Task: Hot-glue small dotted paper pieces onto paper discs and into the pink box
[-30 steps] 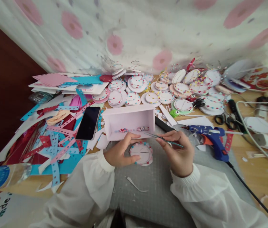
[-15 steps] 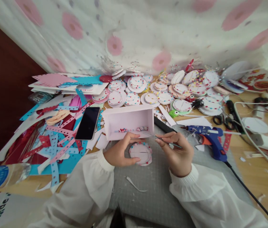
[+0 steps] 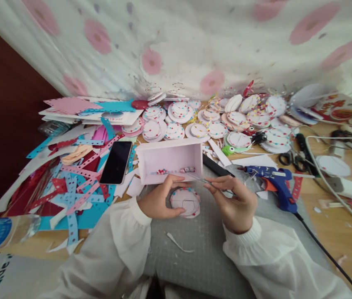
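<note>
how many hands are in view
2: the left hand is at the front edge of the white box, thumb over the beaded disc; the right hand holds tweezers, right of the disc. No others show.

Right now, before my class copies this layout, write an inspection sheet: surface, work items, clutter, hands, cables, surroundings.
Surface: gray cutting mat on a wooden table.
Work items: white box holding beads; bead-rimmed disc on the mat.
Clutter: punched paper strips heaped left; smartphone; glue gun right.
Hands: left hand, fingers at box's front edge, thumb at disc's edge; right hand holds tweezers.
Cables: black cord from glue gun; white cable far right.
Surroundings: pink-flowered sheet behind.
</note>
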Available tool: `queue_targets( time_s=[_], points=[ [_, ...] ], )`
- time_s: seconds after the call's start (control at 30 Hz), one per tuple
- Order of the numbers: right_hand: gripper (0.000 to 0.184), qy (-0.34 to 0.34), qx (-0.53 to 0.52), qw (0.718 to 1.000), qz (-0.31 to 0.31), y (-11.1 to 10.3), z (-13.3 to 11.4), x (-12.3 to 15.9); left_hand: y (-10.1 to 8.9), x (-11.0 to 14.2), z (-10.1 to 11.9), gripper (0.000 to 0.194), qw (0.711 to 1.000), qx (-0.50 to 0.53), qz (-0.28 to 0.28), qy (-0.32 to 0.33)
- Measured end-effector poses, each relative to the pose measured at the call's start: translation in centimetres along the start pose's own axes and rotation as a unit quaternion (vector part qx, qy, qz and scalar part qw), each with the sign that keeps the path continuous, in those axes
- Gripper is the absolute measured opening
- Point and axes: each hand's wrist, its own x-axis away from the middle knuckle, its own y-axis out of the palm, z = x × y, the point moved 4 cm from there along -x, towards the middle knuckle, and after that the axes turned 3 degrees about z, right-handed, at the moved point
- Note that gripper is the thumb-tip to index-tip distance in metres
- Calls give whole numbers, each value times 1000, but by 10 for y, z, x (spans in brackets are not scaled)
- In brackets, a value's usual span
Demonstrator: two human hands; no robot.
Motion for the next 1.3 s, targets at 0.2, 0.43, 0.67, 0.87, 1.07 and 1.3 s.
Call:
queue_targets(
  time_s=[0.2,0.43,0.67,0.87,1.07,1.3],
  points=[
    [13,-124,124,978,-114,12,-13,-16,0,1,-3,77,1000,-2,1,-24],
    [16,-183,175,942,-219,42,-21,-39,0,0,-5,76,999,-17,2,-38],
    [16,-160,155,928,-297,75,-28,-43,-1,0,-5,74,998,-62,11,-18],
    [17,-196,209,900,-329,90,-28,-42,-1,1,-7,71,996,-80,20,-16],
    [21,-189,212,923,-260,58,-29,-53,0,2,-7,73,999,-40,15,-25],
    [25,-123,192,955,-190,32,-21,-55,2,3,-10,77,999,-11,9,-42]
  ],
)
